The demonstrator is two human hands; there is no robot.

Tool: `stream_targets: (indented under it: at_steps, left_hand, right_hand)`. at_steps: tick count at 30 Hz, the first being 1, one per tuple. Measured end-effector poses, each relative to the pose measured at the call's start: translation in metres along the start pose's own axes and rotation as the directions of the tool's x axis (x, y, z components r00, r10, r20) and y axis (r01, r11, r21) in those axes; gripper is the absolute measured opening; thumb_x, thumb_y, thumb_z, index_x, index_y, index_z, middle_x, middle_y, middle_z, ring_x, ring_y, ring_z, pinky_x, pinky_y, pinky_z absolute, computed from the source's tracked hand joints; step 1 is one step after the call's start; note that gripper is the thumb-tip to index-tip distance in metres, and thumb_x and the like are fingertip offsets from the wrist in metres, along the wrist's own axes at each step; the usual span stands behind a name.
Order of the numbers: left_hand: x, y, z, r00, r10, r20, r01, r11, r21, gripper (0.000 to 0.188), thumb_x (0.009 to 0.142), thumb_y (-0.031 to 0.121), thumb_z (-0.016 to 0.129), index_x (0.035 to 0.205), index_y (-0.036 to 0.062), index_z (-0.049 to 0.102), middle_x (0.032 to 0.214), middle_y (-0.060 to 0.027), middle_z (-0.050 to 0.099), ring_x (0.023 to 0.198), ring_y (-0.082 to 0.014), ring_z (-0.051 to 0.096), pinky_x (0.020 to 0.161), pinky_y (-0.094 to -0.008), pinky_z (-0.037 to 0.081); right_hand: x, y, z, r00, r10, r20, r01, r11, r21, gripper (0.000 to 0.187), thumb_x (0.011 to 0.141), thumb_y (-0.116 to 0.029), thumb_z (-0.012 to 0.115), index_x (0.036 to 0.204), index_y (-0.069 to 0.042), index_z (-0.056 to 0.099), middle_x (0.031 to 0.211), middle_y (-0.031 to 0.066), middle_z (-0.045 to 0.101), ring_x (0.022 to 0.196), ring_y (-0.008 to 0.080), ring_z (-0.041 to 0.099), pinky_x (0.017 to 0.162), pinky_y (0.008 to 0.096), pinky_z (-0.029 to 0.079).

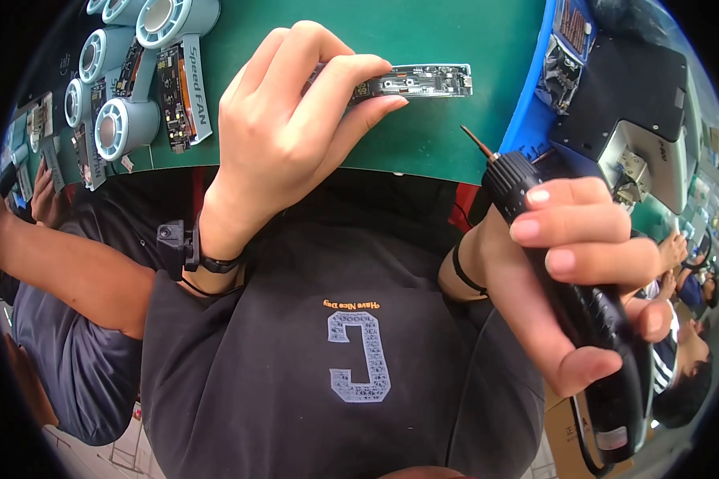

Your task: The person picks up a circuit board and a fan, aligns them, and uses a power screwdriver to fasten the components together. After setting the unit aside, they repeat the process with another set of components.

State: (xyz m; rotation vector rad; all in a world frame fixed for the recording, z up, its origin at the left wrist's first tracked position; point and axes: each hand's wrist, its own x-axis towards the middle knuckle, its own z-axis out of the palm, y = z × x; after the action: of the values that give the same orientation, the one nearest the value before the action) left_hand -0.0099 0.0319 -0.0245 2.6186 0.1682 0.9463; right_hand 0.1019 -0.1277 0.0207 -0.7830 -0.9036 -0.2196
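Gripping a slim circuit board (431,81) in a pale shell, the person's left hand (287,120) is pinching it between the thumb and fingers. The board is lying over the green tabletop (423,136), a little in from the near edge, with its uncovered end pointing right and its components facing the head camera. The fingers are covering its left part, and one cannot tell whether it is resting on the surface or hanging just above it.

The right hand (587,227) is clasping a black electric screwdriver (595,315), holding it aslant, mostly outside the near edge of the tabletop. Its thin bit (479,142) is pointing up and left, reaching over that edge and standing apart from the board. The two hands are working apart, each closed on its own item.

Toward the tabletop's right edge, a blue bin (527,112) is holding a silvery bag (561,76), and a black box-shaped device (627,88) is standing beside it. Toward the left edge, pale blue fan bodies (124,128) are lying in a cluster, circuit boards showing along their handles. A small black device (177,243) is sitting strapped at the left wrist.
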Motion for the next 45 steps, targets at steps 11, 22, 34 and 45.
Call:
stream_targets:
  at_steps: [11,22,34,45]
  left_hand:
    - [0.002,-0.003,-0.002,1.0,-0.012,0.029,0.012,1.0,0.02,0.031,0.074,0.015,0.088,0.098,0.0046,0.072,0.078,-0.005,0.052,0.069,-0.0216,0.052,0.058,-0.0332,0.042]
    - [0.011,0.007,-0.006,0.998,-0.026,0.056,0.024,0.999,0.037,0.031,0.073,0.016,0.089,0.095,0.0038,0.071,0.077,-0.0054,0.05,0.068,-0.0217,0.05,0.057,-0.0336,0.041]
    - [0.012,0.004,-0.002,0.999,-0.032,-0.008,0.032,0.999,0.007,0.03,0.07,0.014,0.091,0.092,0.0042,0.074,0.073,-0.0043,0.051,0.066,-0.0209,0.051,0.057,-0.0335,0.042]
    - [0.001,-0.001,-0.005,1.0,-0.007,-0.009,0.006,0.996,-0.09,0.026,0.079,0.023,0.077,0.087,0.0044,0.061,0.087,-0.009,0.05,0.076,-0.0256,0.055,0.066,-0.0353,0.05]
  right_hand:
    - [0.023,0.039,-0.014,0.964,0.251,0.088,-0.251,0.968,-0.01,0.046,0.097,-0.051,0.042,0.117,-0.011,0.053,0.062,0.0108,0.049,0.041,0.0243,0.05,0.044,0.0373,0.046]
    - [0.023,0.037,-0.009,0.962,0.272,0.014,-0.271,0.962,-0.006,0.044,0.095,-0.05,0.039,0.111,-0.012,0.056,0.061,0.0097,0.049,0.041,0.0237,0.051,0.043,0.0365,0.046]
    - [0.027,0.039,-0.012,0.957,0.287,0.045,-0.287,0.958,0.001,0.046,0.096,-0.05,0.037,0.112,-0.012,0.059,0.061,0.0088,0.049,0.042,0.0241,0.05,0.045,0.037,0.045]
    - [0.018,0.034,-0.012,0.966,0.179,-0.185,-0.195,0.978,-0.073,0.042,0.091,-0.045,0.047,0.106,-0.007,0.054,0.067,0.0077,0.045,0.046,0.0194,0.043,0.05,0.0367,0.039]
